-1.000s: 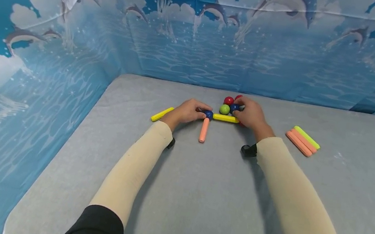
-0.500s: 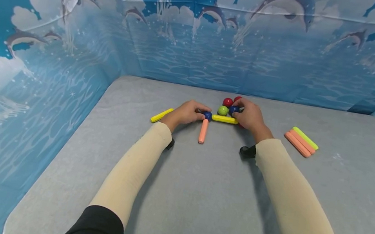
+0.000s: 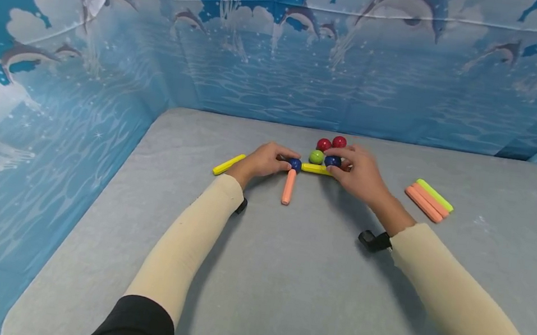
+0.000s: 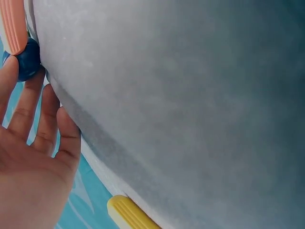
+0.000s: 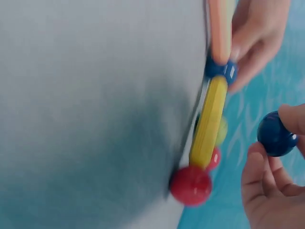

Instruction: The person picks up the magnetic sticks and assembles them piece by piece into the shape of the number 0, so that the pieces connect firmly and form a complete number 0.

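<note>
My left hand pinches a dark blue ball between thumb and fingers. From that ball an orange ridged stick points toward me and a yellow stick runs to the right. In the right wrist view, a red ball sits at the yellow stick's other end; my right hand hides it in the head view. My right hand holds a second blue ball with its fingertips, apart from the joined pieces. A green ball lies just behind the yellow stick.
Two loose red balls lie near the table's back edge. Left of my left hand is another yellow stick. Two orange sticks and a yellow-green stick lie side by side at right. A dolphin-print curtain hangs behind the table.
My right hand has lifted the second blue ball and drawn back slightly toward the right, uncovering more of the rear red ball. My left hand keeps its pinch in nearly the same place.
</note>
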The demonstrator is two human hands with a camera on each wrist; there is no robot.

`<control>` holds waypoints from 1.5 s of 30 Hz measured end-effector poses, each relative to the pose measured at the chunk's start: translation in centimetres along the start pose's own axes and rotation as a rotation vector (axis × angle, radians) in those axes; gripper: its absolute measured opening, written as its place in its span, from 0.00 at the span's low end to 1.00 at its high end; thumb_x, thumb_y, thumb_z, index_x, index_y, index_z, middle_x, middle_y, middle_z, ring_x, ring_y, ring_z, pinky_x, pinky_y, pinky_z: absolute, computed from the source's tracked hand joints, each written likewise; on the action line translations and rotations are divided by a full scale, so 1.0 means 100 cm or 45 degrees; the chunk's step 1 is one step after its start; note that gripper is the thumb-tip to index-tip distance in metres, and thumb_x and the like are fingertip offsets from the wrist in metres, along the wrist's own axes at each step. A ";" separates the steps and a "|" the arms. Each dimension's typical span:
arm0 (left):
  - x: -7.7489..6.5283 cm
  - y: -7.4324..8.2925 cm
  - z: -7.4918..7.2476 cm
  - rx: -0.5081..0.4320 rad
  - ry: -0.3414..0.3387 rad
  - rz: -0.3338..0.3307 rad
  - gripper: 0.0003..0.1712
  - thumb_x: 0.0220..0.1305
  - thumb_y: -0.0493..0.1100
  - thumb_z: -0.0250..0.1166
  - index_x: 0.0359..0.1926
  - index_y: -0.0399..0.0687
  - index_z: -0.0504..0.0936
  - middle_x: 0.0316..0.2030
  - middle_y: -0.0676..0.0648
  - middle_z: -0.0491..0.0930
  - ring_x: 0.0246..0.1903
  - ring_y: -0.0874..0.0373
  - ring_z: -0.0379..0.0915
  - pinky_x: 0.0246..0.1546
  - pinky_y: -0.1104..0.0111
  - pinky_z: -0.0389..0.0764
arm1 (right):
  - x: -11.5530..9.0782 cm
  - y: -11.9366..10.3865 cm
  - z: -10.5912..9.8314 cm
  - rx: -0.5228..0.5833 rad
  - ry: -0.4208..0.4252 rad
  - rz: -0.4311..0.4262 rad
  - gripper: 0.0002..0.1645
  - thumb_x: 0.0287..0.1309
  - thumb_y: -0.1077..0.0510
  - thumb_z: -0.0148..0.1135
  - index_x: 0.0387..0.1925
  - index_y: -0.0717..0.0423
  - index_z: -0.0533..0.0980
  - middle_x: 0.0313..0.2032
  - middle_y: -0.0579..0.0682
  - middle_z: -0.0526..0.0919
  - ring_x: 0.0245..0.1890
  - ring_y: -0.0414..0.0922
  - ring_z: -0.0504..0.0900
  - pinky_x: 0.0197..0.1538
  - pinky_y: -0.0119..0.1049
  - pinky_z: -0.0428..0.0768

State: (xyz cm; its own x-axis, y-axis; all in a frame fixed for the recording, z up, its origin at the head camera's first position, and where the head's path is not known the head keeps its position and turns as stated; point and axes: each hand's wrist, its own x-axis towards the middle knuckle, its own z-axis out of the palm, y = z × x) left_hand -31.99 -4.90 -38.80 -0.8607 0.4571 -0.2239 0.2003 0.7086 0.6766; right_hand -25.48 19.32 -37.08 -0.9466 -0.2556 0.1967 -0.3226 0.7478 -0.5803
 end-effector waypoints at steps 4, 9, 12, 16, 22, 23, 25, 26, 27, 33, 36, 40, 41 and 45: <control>0.002 0.001 0.001 -0.001 0.001 0.011 0.22 0.73 0.44 0.58 0.65 0.63 0.77 0.67 0.52 0.73 0.63 0.52 0.70 0.63 0.59 0.75 | -0.026 -0.007 0.002 0.083 -0.084 -0.008 0.22 0.63 0.62 0.64 0.58 0.56 0.77 0.50 0.60 0.78 0.42 0.53 0.75 0.41 0.42 0.75; 0.001 0.003 0.000 -0.008 -0.012 0.006 0.22 0.73 0.44 0.58 0.65 0.62 0.77 0.68 0.52 0.73 0.64 0.52 0.69 0.64 0.59 0.74 | -0.049 -0.015 0.008 0.141 -0.206 0.001 0.24 0.60 0.66 0.62 0.59 0.57 0.76 0.55 0.60 0.79 0.46 0.54 0.81 0.47 0.47 0.82; 0.000 0.004 -0.002 0.005 -0.022 0.003 0.22 0.73 0.44 0.58 0.66 0.62 0.76 0.68 0.52 0.72 0.64 0.52 0.69 0.65 0.58 0.74 | -0.057 -0.021 0.012 0.175 -0.257 -0.031 0.25 0.59 0.68 0.63 0.59 0.57 0.76 0.56 0.58 0.81 0.45 0.52 0.82 0.46 0.46 0.84; 0.000 0.005 -0.001 0.023 -0.031 0.018 0.22 0.74 0.44 0.57 0.66 0.61 0.76 0.68 0.51 0.72 0.64 0.52 0.70 0.64 0.58 0.74 | -0.065 -0.027 0.021 0.223 -0.303 -0.100 0.24 0.56 0.68 0.67 0.56 0.58 0.77 0.54 0.57 0.82 0.43 0.49 0.83 0.45 0.43 0.84; 0.000 0.004 0.003 0.013 -0.020 0.035 0.22 0.74 0.43 0.57 0.66 0.60 0.76 0.68 0.51 0.73 0.65 0.51 0.70 0.64 0.57 0.74 | -0.069 -0.032 0.036 0.225 -0.349 -0.171 0.22 0.54 0.66 0.71 0.53 0.58 0.79 0.50 0.55 0.85 0.42 0.45 0.84 0.49 0.44 0.85; 0.001 0.003 0.003 0.012 -0.020 0.034 0.22 0.74 0.43 0.57 0.66 0.60 0.76 0.68 0.51 0.72 0.65 0.51 0.69 0.64 0.57 0.74 | -0.068 -0.033 0.038 0.218 -0.355 -0.168 0.22 0.54 0.65 0.72 0.52 0.57 0.80 0.49 0.54 0.85 0.41 0.44 0.84 0.48 0.43 0.85; 0.001 0.002 0.003 0.015 -0.020 0.031 0.22 0.74 0.43 0.57 0.66 0.60 0.76 0.68 0.51 0.72 0.65 0.51 0.69 0.64 0.57 0.74 | -0.067 -0.035 0.041 0.200 -0.356 -0.157 0.22 0.53 0.64 0.72 0.51 0.56 0.80 0.48 0.53 0.86 0.40 0.43 0.83 0.46 0.41 0.84; 0.001 0.002 0.003 0.018 -0.018 0.028 0.22 0.74 0.44 0.57 0.66 0.61 0.76 0.68 0.51 0.72 0.65 0.51 0.69 0.64 0.57 0.74 | -0.066 -0.036 0.042 0.195 -0.354 -0.147 0.21 0.53 0.63 0.73 0.51 0.56 0.80 0.47 0.53 0.86 0.39 0.42 0.83 0.45 0.40 0.84; 0.001 0.002 0.003 0.017 -0.018 0.023 0.22 0.74 0.44 0.57 0.66 0.61 0.76 0.68 0.51 0.73 0.65 0.51 0.70 0.64 0.57 0.74 | -0.065 -0.038 0.044 0.189 -0.351 -0.137 0.21 0.53 0.63 0.73 0.50 0.55 0.80 0.46 0.52 0.86 0.38 0.42 0.82 0.44 0.38 0.84; 0.000 0.000 0.001 0.011 -0.014 0.022 0.22 0.73 0.44 0.58 0.65 0.62 0.77 0.68 0.51 0.73 0.64 0.51 0.70 0.63 0.57 0.75 | -0.060 -0.046 0.050 0.179 -0.333 -0.080 0.21 0.52 0.63 0.74 0.49 0.55 0.80 0.45 0.52 0.86 0.37 0.42 0.81 0.43 0.37 0.83; 0.000 0.000 0.001 0.014 -0.015 0.029 0.22 0.73 0.44 0.58 0.65 0.62 0.77 0.67 0.51 0.73 0.63 0.52 0.71 0.62 0.58 0.75 | -0.059 -0.048 0.053 0.188 -0.338 -0.083 0.22 0.52 0.64 0.74 0.50 0.56 0.80 0.46 0.53 0.86 0.38 0.43 0.82 0.44 0.38 0.84; 0.001 0.000 0.000 0.017 -0.019 0.029 0.22 0.74 0.44 0.57 0.65 0.62 0.77 0.68 0.51 0.73 0.63 0.52 0.70 0.62 0.58 0.75 | -0.057 -0.051 0.056 0.178 -0.334 -0.091 0.22 0.53 0.65 0.73 0.51 0.56 0.80 0.49 0.55 0.84 0.37 0.43 0.80 0.43 0.38 0.83; 0.001 0.000 0.000 0.017 -0.017 0.028 0.22 0.74 0.44 0.57 0.65 0.62 0.77 0.68 0.51 0.73 0.63 0.52 0.70 0.63 0.58 0.75 | -0.056 -0.051 0.056 0.173 -0.332 -0.094 0.22 0.53 0.66 0.72 0.51 0.56 0.80 0.50 0.55 0.84 0.37 0.44 0.80 0.43 0.38 0.83; 0.000 0.000 -0.002 0.021 -0.014 0.030 0.22 0.74 0.43 0.57 0.66 0.61 0.76 0.68 0.50 0.73 0.63 0.51 0.70 0.63 0.57 0.75 | -0.054 -0.053 0.057 0.152 -0.333 -0.094 0.22 0.52 0.67 0.72 0.51 0.57 0.80 0.50 0.56 0.82 0.38 0.45 0.80 0.43 0.40 0.82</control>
State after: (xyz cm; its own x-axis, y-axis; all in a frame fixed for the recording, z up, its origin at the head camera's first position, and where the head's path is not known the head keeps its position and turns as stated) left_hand -32.05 -4.99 -38.68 -0.8506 0.4797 -0.2155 0.2283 0.7060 0.6705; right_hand -18.68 13.19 -39.58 -0.8831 -0.4675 0.0408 -0.3737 0.6479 -0.6638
